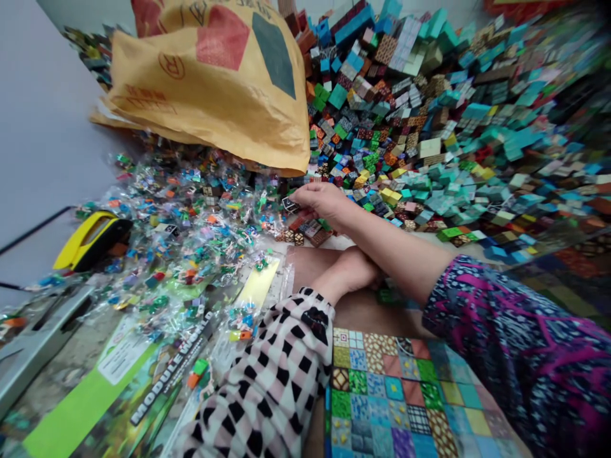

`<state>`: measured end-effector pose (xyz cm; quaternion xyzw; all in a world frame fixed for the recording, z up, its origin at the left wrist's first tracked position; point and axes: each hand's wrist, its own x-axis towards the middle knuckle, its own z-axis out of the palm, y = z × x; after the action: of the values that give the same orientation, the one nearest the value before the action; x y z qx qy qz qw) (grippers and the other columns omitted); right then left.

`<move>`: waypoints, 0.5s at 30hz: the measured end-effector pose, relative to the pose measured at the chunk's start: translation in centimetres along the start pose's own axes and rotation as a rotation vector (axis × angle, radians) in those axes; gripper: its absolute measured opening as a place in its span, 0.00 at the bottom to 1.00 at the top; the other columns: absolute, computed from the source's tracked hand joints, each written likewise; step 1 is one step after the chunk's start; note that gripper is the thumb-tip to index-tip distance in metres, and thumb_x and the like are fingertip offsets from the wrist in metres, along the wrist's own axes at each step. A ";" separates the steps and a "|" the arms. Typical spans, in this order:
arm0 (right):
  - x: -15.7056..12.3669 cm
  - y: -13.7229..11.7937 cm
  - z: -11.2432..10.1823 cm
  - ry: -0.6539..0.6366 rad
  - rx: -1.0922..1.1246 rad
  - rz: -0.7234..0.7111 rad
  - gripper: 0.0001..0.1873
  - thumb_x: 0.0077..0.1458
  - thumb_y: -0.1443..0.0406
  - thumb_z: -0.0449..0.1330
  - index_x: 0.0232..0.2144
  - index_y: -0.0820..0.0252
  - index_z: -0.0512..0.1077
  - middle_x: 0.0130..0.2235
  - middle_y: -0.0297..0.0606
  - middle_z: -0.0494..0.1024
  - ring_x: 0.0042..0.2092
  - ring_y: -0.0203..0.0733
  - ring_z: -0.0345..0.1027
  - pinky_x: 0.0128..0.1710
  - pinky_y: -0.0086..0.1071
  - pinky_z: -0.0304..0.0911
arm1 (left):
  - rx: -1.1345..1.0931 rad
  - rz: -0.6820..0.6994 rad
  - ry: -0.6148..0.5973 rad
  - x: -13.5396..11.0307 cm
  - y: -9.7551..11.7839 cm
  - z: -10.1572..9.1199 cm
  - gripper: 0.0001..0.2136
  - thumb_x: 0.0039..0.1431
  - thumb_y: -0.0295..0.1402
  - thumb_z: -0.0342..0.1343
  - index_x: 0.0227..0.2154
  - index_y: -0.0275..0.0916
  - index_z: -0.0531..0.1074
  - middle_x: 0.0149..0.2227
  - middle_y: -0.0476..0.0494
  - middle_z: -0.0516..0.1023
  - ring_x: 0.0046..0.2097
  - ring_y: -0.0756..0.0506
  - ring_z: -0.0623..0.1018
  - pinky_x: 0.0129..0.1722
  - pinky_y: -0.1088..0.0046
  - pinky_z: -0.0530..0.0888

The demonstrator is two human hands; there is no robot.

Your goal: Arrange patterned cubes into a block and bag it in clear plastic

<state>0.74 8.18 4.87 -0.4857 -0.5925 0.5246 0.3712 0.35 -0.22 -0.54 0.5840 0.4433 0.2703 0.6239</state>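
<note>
Grip first: right hand [321, 198] has a small dark cube [289, 204] pinched at the fingertips, apparently thumb against forefinger, other fingers curled in. The cube sits low, just above the floor, at the near left edge of the big heap of loose cubes [429, 108] and just below the lip of the tan sack [214, 83]. The arm, in a purple patterned sleeve [515, 356], lies across what looks like a bare foot [351, 270] sticking out of a checked trouser leg [277, 375]. No left hand in frame. Left of the hand is a spread of small clear bags [191, 222] with bits inside, with a yellow-and-black tool [90, 238] further out and a printed MODULE WORLD card [157, 388] near the leg. A filled tile board [391, 394] is at the bottom, well apart from the cube. Risks as I read them: the pinch is shallow, so a slip drops the cube into the heap or among the bags, and it would be hard to pick out from the lookalikes. The forearm is low over the heap edge, so a careless sweep could drag cubes off it. The sack leans over the heap, and a nudge could tip it onto the bags. The bags look slick, so anything set on them may slide.
</note>
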 end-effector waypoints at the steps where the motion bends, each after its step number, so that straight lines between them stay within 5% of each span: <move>1: -0.8 -0.4 -0.4 -0.023 0.057 0.028 0.06 0.51 0.64 0.62 0.25 0.59 0.70 0.25 0.29 0.72 0.24 0.32 0.64 0.27 0.26 0.63 | 0.029 0.002 -0.023 -0.2 0.1 0.0 0.06 0.60 0.25 0.51 0.32 0.33 0.73 0.17 0.49 0.68 0.21 0.49 0.69 0.24 0.71 0.70; 5: -5.1 -1.4 -3.1 -0.020 0.068 0.080 0.07 0.50 0.63 0.63 0.25 0.59 0.70 0.24 0.31 0.72 0.24 0.32 0.65 0.24 0.25 0.62 | 0.133 0.016 -0.099 -0.6 0.5 -0.2 0.07 0.63 0.28 0.50 0.32 0.36 0.73 0.19 0.50 0.69 0.21 0.50 0.70 0.22 0.74 0.70; 11: -14.1 -1.3 -9.6 -0.020 -0.297 0.080 0.11 0.47 0.56 0.64 0.30 0.55 0.75 0.28 0.35 0.77 0.28 0.38 0.69 0.28 0.31 0.66 | 0.093 0.043 -0.105 0.0 0.1 -0.1 0.07 0.64 0.31 0.51 0.35 0.35 0.73 0.22 0.49 0.70 0.21 0.52 0.71 0.22 0.75 0.71; 15: -21.2 -0.3 -12.7 0.235 -0.604 0.053 0.14 0.49 0.51 0.61 0.35 0.49 0.77 0.35 0.40 0.80 0.33 0.46 0.73 0.32 0.40 0.68 | 0.017 0.044 -0.143 0.2 -0.3 -0.3 0.08 0.64 0.28 0.51 0.42 0.36 0.72 0.25 0.50 0.73 0.21 0.53 0.71 0.22 0.77 0.71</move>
<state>18.10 -8.95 8.82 -0.6464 -0.6617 0.2750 0.2623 0.15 0.04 -0.91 0.6166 0.3869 0.2378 0.6431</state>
